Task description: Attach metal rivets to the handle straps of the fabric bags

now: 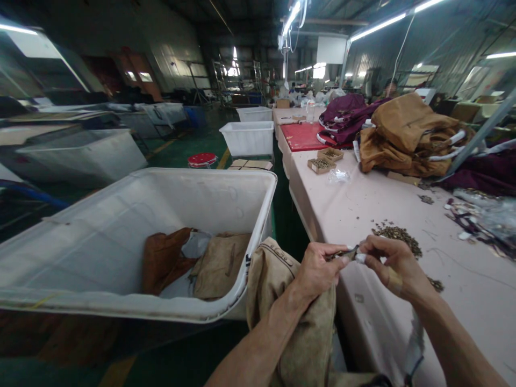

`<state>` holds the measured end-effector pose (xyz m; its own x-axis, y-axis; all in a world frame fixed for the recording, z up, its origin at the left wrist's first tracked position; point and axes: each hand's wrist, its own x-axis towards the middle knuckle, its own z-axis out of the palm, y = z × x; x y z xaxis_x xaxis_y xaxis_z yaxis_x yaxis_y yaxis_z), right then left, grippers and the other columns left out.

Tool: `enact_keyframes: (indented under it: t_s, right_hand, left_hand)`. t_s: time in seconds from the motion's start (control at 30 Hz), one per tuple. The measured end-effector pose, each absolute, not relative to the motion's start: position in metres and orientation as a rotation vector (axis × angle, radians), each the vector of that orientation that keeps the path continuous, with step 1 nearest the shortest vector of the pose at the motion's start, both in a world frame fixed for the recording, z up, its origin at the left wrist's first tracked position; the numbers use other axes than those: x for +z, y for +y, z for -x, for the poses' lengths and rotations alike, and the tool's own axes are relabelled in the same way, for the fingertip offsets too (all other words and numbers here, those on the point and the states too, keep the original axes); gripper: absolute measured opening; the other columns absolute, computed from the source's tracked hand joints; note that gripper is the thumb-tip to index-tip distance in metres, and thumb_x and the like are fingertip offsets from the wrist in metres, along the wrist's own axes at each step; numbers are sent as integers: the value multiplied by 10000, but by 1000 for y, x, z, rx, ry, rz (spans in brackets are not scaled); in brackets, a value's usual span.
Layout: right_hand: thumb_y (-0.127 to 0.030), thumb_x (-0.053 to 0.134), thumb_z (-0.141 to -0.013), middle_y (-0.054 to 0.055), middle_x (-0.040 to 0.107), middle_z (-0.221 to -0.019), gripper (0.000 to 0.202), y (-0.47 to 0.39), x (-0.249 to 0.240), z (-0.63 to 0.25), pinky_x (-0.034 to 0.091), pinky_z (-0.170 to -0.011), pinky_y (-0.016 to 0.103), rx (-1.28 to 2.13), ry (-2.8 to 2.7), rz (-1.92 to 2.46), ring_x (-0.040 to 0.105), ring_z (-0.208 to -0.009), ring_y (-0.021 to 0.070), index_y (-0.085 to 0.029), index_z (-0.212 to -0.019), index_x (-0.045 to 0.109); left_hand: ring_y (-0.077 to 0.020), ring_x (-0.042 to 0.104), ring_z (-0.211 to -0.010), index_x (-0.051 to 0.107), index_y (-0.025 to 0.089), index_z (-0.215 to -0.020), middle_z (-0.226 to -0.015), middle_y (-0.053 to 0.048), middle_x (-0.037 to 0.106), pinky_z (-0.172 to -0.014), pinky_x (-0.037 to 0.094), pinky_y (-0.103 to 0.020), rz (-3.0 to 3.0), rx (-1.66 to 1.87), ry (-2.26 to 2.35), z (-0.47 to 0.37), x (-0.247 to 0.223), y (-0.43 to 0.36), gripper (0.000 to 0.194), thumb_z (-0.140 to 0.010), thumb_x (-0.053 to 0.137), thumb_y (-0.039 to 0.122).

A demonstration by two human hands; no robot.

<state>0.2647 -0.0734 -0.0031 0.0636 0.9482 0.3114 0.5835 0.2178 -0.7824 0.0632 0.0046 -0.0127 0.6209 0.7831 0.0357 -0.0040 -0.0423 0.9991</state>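
Observation:
My left hand [320,269] is closed above the table's near edge, pinching a narrow dark strip [350,252] between thumb and fingers. A beige bag [266,274] with a stitched tab hangs under my left forearm; I cannot tell whether the strip belongs to it. My right hand [389,263] meets the strip's far end with thumb and forefinger pressed together. White wrapping covers fingertips of that hand, and a tan patch sits near its thumb base. What the right fingers hold is too small to make out. Beside them lies a pile of small brass-coloured metal pieces [399,236].
A big white bin [161,174] on the left holds a brown piece [165,260] and a beige bag [223,263]. On the pink-covered table [463,301] are small boxes of metal parts [321,165], mustard bags [415,129] and purple bags [342,110]. A metal post [484,129] slants at right.

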Motion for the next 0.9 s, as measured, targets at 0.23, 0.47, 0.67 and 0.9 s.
enact_keyframes:
  t_s: [0.23, 0.47, 0.67, 0.9]
  right_hand:
    - [-180, 622, -860, -5, 611, -723, 233, -78, 4, -264, 435, -613, 267, 428, -1713, 1518, 556, -638, 156, -200, -1083, 688]
    - [-192, 653, -860, 8, 633, -771, 222, -83, 13, -269, 402, -598, 281, 8, -1898, 1626, 563, -610, 142, -246, -1051, 752]
    - [-205, 717, -838, 78, 661, -1010, 161, -86, 20, -279, 487, -773, 377, -117, -2036, 1543, 637, -888, 246, -265, -987, 734]
    - [-99, 686, -868, 86, 712, -1076, 232, -80, 10, -263, 534, -767, 369, -226, -1937, 1280, 673, -894, 231, -262, -1033, 673]
  left_hand:
    - [-191, 677, -699, 814, 132, -1101, -838, -106, 781, -596, 523, -249, -1555, 742, 673, -66, -8, 1, 365, -775, 771, 291]
    - [-103, 568, -463, 784, 98, -1157, -877, -120, 771, -446, 431, -212, -1545, 763, 708, -68, -10, -5, 366, -852, 691, 277]
    - [-167, 676, -732, 803, 138, -1065, -1015, -130, 752, -626, 513, -242, -1626, 865, 661, -65, 0, -15, 260, -869, 674, 250]
    - [-117, 526, -490, 731, 64, -779, -666, -114, 683, -514, 396, -254, -1111, 457, 519, -68, 7, 0, 496, -779, 750, 560]
